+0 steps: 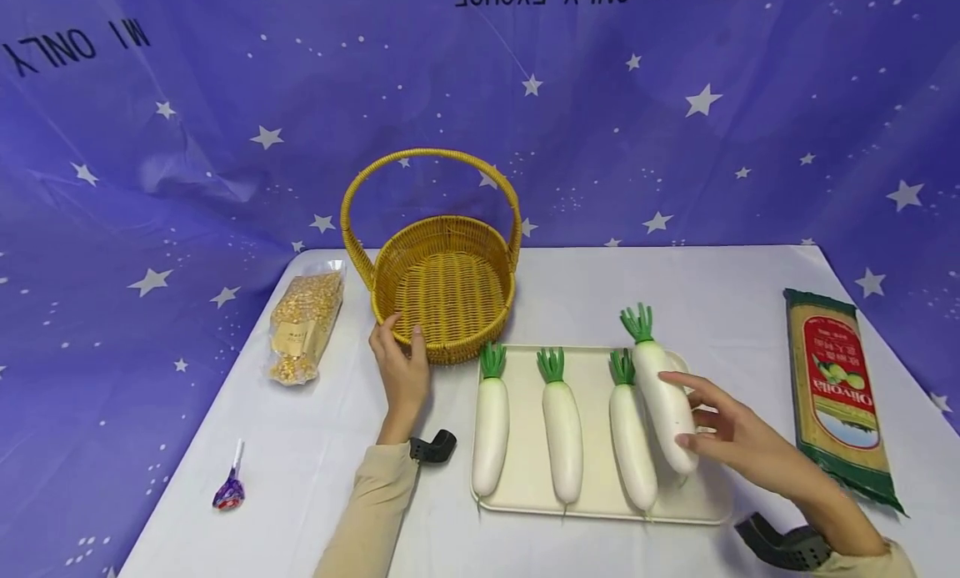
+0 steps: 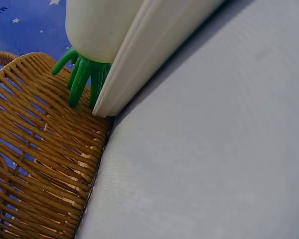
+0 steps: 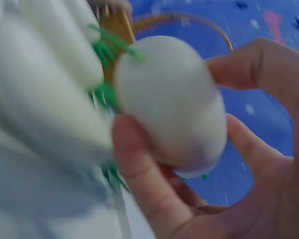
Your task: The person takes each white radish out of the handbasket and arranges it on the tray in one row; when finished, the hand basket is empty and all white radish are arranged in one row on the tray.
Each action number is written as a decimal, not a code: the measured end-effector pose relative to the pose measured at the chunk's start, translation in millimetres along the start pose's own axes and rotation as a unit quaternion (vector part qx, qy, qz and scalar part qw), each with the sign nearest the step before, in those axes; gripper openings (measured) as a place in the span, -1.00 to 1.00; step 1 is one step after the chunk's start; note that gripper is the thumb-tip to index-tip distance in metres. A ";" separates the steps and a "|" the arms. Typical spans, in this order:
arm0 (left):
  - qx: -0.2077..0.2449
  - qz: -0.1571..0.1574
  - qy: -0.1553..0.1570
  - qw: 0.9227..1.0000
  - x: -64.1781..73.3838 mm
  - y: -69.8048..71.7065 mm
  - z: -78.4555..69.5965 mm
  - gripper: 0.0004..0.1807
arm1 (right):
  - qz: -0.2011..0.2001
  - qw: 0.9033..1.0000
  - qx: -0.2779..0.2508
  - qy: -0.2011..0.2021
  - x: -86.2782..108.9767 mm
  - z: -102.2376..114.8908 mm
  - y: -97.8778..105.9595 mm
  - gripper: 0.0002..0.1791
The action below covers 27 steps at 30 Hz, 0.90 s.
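Note:
My right hand (image 1: 738, 436) grips a white radish (image 1: 665, 403) with a green top, thumb on one side and fingers on the other. The radish is raised over the right part of a cream tray (image 1: 600, 499). In the right wrist view its rounded end (image 3: 172, 104) faces the camera, somewhat blurred. Three more white radishes lie side by side on the tray: a left one (image 1: 491, 436), a middle one (image 1: 563, 440) and a right one (image 1: 632, 444). My left hand (image 1: 402, 378) holds the front rim of a yellow wicker basket (image 1: 450, 344), which has a tall arched handle and nothing inside.
Left of the basket lies a clear bag of corn kernels (image 1: 307, 324). A purple-wrapped lollipop (image 1: 229, 488) is nearer the front left. At the right edge lies a green and red pack of noodles (image 1: 843, 394). A starry blue cloth (image 1: 585, 161) hangs behind the white table (image 1: 712, 303).

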<state>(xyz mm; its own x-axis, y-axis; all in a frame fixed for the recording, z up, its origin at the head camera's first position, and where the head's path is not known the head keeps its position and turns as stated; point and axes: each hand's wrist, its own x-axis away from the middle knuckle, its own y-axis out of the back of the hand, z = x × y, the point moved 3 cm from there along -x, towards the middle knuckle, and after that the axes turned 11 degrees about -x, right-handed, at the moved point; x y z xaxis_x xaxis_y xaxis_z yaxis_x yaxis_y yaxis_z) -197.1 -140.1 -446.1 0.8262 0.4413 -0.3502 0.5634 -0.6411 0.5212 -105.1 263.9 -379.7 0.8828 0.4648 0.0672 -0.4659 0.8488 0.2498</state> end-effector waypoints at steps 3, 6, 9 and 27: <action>-0.002 -0.002 -0.001 1.000 -0.7 1.5 -0.4 -0.53 | -0.019 0.997 0.054 -0.043 14.0 -11.1 14.9 -0.26; -0.004 -0.002 -0.003 1.000 -0.5 2.1 -0.8 -0.53 | -0.016 0.992 0.087 -0.087 24.0 -23.2 20.5 -0.26; -0.004 -0.002 -0.005 1.000 0.0 1.9 -1.0 -0.54 | -0.007 0.988 0.100 -0.116 29.6 -34.0 19.3 -0.25; -0.005 -0.005 -0.004 1.000 -0.6 0.7 0.0 -0.55 | -0.037 0.958 0.228 -0.171 29.8 -33.2 0.0 -0.32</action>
<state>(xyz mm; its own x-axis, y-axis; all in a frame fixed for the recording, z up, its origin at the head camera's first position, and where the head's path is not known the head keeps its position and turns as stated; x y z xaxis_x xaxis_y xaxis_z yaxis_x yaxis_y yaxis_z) -197.2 -140.9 -445.5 0.8210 0.4418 -0.3615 0.5709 -0.6311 0.5252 -80.8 286.1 -409.7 0.9167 0.2308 0.3262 -0.3954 0.6425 0.6564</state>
